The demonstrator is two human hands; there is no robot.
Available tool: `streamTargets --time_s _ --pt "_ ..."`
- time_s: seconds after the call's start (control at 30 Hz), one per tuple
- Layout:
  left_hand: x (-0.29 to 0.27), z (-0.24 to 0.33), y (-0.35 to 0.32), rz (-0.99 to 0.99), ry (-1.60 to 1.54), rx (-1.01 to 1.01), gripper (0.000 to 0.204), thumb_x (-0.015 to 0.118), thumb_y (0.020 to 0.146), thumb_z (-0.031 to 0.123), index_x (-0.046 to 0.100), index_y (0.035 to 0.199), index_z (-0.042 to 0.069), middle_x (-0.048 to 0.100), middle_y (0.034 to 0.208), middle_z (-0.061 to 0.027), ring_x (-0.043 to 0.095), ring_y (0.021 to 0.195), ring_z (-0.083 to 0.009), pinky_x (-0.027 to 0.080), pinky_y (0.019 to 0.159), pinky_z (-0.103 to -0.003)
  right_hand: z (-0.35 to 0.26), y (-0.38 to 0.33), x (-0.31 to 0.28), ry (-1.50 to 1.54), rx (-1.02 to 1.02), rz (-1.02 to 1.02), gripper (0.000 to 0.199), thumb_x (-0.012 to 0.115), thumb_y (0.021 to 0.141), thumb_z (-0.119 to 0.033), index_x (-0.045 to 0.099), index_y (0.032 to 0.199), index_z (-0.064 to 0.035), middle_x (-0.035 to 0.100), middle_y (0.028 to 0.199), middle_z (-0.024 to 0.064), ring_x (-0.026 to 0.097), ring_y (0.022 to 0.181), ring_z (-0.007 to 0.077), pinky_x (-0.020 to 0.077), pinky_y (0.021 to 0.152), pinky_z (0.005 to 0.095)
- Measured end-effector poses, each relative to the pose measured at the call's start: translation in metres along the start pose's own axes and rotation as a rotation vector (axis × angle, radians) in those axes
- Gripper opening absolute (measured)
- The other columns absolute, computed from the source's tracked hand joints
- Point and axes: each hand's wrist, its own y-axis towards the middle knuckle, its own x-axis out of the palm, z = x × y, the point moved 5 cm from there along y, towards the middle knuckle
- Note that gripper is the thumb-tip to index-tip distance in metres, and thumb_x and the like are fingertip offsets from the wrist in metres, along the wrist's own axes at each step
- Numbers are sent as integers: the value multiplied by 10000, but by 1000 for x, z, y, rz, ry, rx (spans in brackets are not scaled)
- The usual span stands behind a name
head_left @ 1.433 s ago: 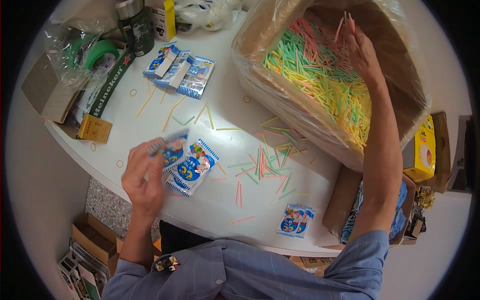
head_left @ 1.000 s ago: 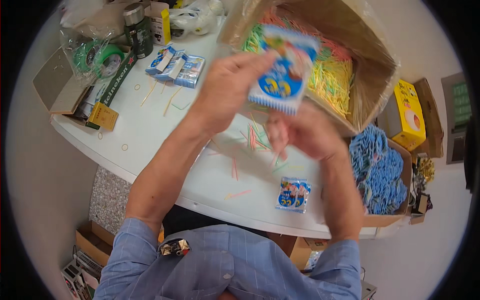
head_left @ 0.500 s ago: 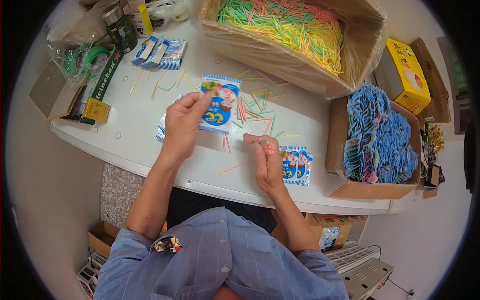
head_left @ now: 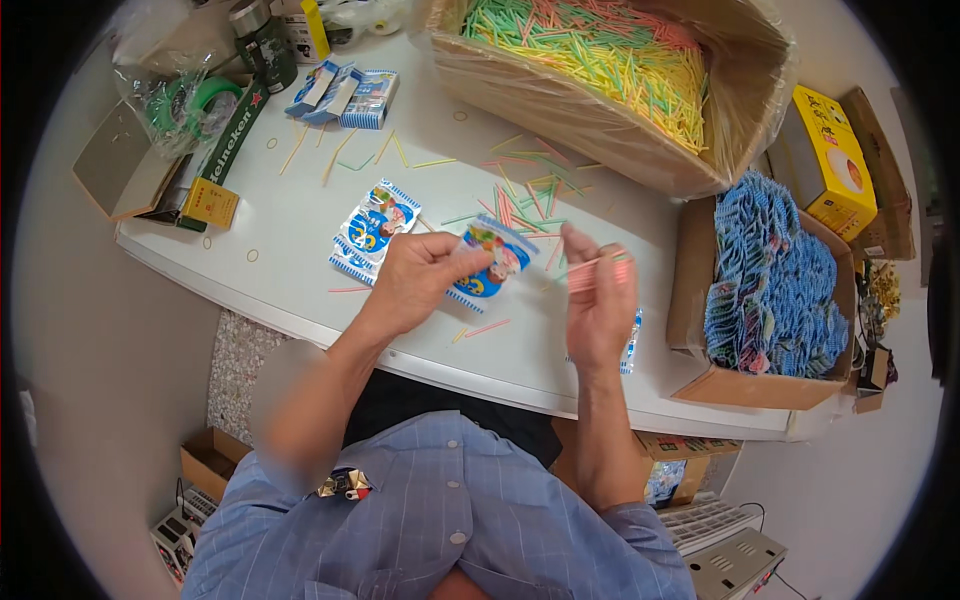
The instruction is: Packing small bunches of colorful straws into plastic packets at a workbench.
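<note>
My left hand [head_left: 408, 285] pinches a small blue-and-white packet [head_left: 493, 262] by its left side, tilted above the table. Just right of it, my right hand [head_left: 600, 320] is closed round several thin pink and green sticks [head_left: 602, 272], raised off the surface; motion blurs its fingertips. Beside my left hand lie overlapping packets [head_left: 372, 225] of the same kind. More packets [head_left: 632, 345] lie under my right hand, mostly hidden by it. Beyond both hands, loose pink, green and yellow sticks [head_left: 508, 212] are scattered on the white table [head_left: 300, 240].
A large plastic-lined carton [head_left: 600, 130] of coloured sticks stands at the back. To the right, a cardboard box [head_left: 735, 385] is packed with blue packets. Flattened blue cartons [head_left: 345, 95], a dark flask [head_left: 262, 50] and an open box with green tape [head_left: 205, 100] stand back left.
My left hand has moved right and down with the packet, now more tilted, uncovering the packets on the table. My right hand has shifted right and turned, showing the sticks more plainly.
</note>
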Motion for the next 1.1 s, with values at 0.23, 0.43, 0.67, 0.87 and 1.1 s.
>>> streamTargets --time_s 0.23,0.43,0.67,0.87,1.1 --pt "26 -4 -13 -230 133 23 209 656 960 135 744 952 -55 746 862 -71 657 764 -79 532 689 -242 -34 18 48 74 -146 -216 148 397 1066 -186 452 1106 -54 577 1285 308 480 1340 367 265 1195 507" --pt "26 -11 -16 -122 -56 -18 226 701 934 185 751 948 -35 714 785 -37 601 699 -44 488 610 -222 -17 16 49 89 -55 -189 148 400 1064 -193 451 1088 -56 580 1275 321 501 1322 362 270 1191 518" --pt "17 -28 -11 -65 -65 44 219 706 930 185 747 912 -30 706 765 -33 586 685 -34 478 594 -223 -12 14 47 141 -22 -156 142 406 1063 -189 460 1055 -59 604 1259 291 519 1306 355 275 1191 520" --pt "25 -19 -24 -93 148 54 214 666 962 153 736 973 -49 727 814 -62 628 724 -60 510 645 -227 -14 15 46 150 -58 -149 138 404 1063 -183 465 1060 -60 611 1248 288 521 1302 364 288 1185 525" --pt "29 -17 -31 -128 101 68 216 656 968 147 741 983 -51 708 774 -36 571 718 -33 483 626 -221 -16 11 56 97 -54 -154 151 412 1059 -207 444 1055 -60 613 1239 305 527 1297 366 296 1176 519"
